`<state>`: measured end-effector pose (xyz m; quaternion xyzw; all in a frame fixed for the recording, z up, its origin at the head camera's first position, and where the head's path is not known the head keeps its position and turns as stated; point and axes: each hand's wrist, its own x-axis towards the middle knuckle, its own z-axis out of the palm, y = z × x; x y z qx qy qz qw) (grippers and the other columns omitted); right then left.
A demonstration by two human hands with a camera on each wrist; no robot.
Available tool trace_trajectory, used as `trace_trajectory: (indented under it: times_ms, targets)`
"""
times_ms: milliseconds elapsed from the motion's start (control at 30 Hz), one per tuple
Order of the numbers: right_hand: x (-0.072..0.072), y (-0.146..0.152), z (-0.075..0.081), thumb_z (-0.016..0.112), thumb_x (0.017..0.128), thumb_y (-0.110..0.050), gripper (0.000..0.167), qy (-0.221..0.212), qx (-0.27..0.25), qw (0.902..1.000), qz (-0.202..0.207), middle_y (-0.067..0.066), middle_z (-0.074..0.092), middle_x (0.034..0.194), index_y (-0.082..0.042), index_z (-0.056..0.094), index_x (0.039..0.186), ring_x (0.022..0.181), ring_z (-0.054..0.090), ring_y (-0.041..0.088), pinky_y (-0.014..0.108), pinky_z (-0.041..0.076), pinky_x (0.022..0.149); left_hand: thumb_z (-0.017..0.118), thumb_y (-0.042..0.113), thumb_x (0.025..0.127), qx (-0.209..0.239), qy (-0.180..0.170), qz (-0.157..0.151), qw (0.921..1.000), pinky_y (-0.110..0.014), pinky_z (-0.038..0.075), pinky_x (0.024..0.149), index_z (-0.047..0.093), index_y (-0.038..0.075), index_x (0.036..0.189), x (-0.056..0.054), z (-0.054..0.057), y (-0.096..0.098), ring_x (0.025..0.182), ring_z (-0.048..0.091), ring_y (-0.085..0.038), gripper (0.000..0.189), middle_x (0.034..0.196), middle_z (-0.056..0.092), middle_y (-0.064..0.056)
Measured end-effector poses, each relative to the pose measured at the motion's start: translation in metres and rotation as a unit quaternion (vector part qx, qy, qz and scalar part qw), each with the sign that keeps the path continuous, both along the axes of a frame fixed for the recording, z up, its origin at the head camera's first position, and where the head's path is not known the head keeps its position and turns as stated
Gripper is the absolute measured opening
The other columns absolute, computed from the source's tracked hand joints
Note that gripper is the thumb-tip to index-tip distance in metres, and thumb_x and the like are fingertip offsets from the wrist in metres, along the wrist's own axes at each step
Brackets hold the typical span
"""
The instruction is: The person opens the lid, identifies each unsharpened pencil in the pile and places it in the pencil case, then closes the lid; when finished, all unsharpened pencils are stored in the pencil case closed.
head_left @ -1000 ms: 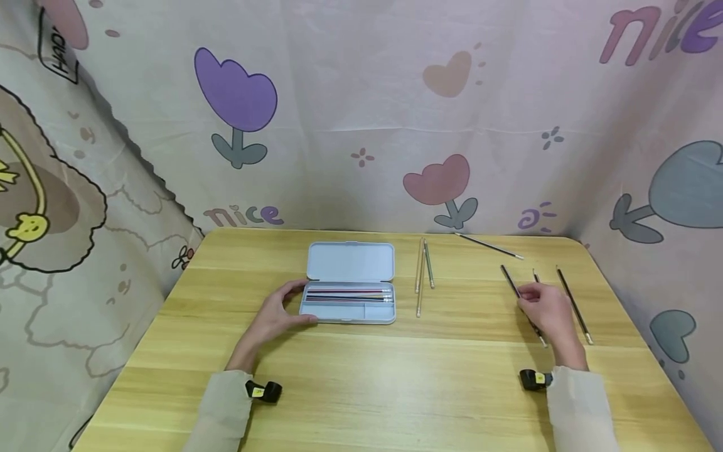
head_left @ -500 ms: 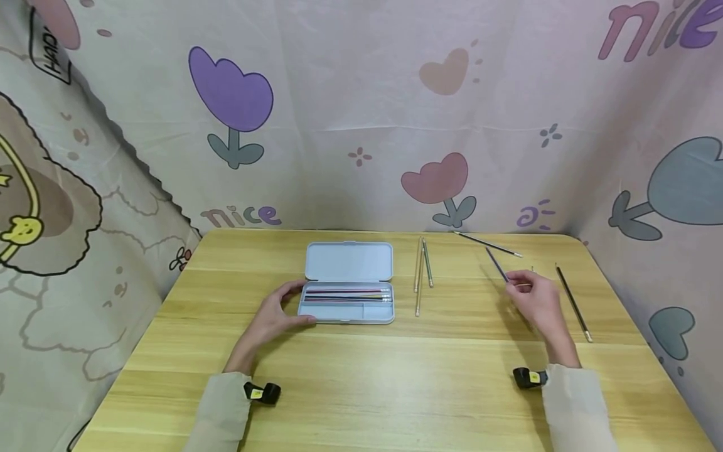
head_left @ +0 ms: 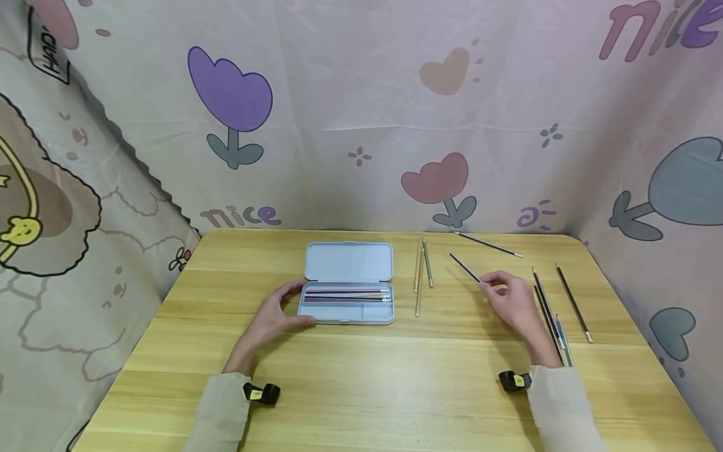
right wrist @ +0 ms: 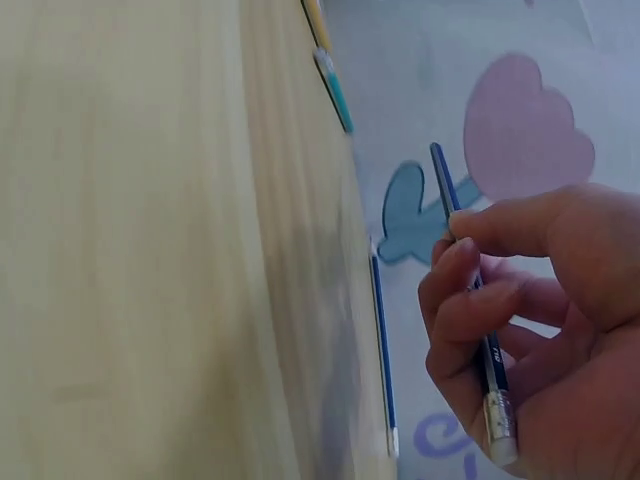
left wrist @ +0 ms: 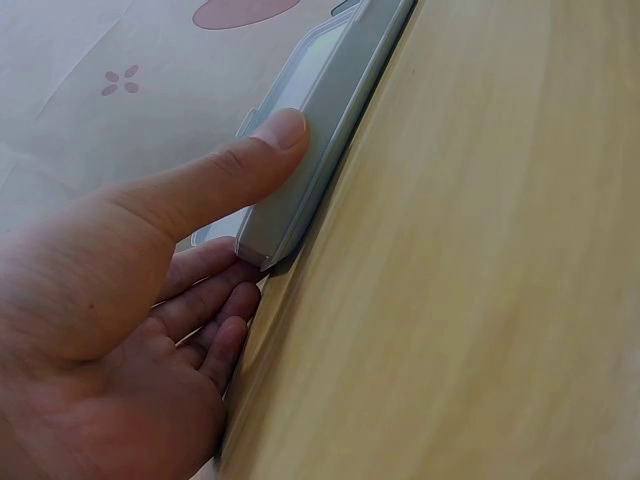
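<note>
An open light-blue pencil case lies on the table, lid tilted back, with several pencils in its long back compartment. My left hand holds the case at its left end. In the left wrist view the thumb lies along the case's front wall, with the other fingers around the end. My right hand pinches a dark blue pencil above the table between thumb and fingers. Its white eraser end points back toward the palm in the right wrist view.
Between the case and my right hand lie two natural-coloured pencils and a green pencil. A dark pencil lies near the back edge. Right of my hand are several more pencils and a black pencil. Patterned cloth hangs behind.
My right hand has lifted the dark blue pencil off the right-hand group and carried it left, uncovering the pencils beneath its wrist. The left hand and case have stayed in place.
</note>
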<state>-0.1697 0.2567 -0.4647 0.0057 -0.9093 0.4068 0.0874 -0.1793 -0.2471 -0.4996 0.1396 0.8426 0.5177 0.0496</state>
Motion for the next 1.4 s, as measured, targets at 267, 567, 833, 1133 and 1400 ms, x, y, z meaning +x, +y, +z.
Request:
trace_trajectory:
  times_ms: [267, 567, 833, 1133, 1400]
  targets:
    - [0.0, -0.03, -0.001, 0.067, 0.095, -0.005, 0.013, -0.006, -0.006, 0.9996, 0.027, 0.014, 0.071, 0.098, 0.001, 0.072, 0.106, 0.084, 0.071, 0.026, 0.022, 0.053, 0.064, 0.096, 0.022, 0.072, -0.006, 0.003, 0.007, 1.0, -0.054, 0.035, 0.118, 0.05, 0.005, 0.148, 0.0, 0.001, 0.001, 0.137, 0.048, -0.037, 0.09, 0.145, 0.055, -0.017]
    - [0.0, -0.049, -0.003, 0.069, 0.093, 0.003, 0.015, 0.01, -0.03, 0.9977, 0.061, 0.014, 0.073, 0.099, 0.001, 0.074, 0.107, 0.088, 0.07, 0.026, 0.018, 0.056, 0.073, 0.095, 0.016, 0.073, 0.009, 0.004, 0.003, 1.0, -0.057, 0.033, 0.118, 0.049, 0.003, 0.148, -0.001, 0.002, 0.002, 0.138, 0.046, -0.04, 0.09, 0.146, 0.053, -0.02]
    - [0.0, -0.071, -0.005, 0.069, 0.093, 0.005, 0.015, 0.013, -0.058, 0.9945, 0.086, 0.014, 0.073, 0.098, -0.001, 0.075, 0.106, 0.089, 0.068, 0.023, 0.02, 0.057, 0.078, 0.096, 0.021, 0.073, -0.003, 0.002, 0.006, 1.0, -0.055, 0.034, 0.119, 0.05, 0.006, 0.147, -0.001, 0.0, 0.0, 0.138, 0.046, -0.038, 0.089, 0.145, 0.054, -0.017]
    - [-0.006, -0.107, -0.006, 0.071, 0.091, 0.006, 0.014, 0.038, -0.058, 0.9883, 0.136, 0.01, 0.074, 0.094, -0.002, 0.078, 0.102, 0.086, 0.067, 0.022, 0.025, 0.059, 0.072, 0.095, 0.016, 0.072, 0.013, 0.003, 0.008, 0.9999, -0.056, 0.034, 0.119, 0.051, 0.005, 0.147, 0.001, -0.002, 0.002, 0.138, 0.046, -0.038, 0.088, 0.145, 0.055, -0.018]
    - [-0.018, -0.142, -0.003, 0.074, 0.09, 0.005, 0.013, 0.049, -0.071, 0.9846, 0.152, 0.01, 0.075, 0.089, -0.004, 0.08, 0.097, 0.078, 0.062, 0.017, 0.021, 0.053, 0.06, 0.095, 0.012, 0.072, 0.006, 0.008, 0.008, 0.9999, -0.057, 0.034, 0.118, 0.049, 0.002, 0.147, 0.002, -0.002, 0.001, 0.137, 0.047, -0.041, 0.089, 0.144, 0.054, -0.021]
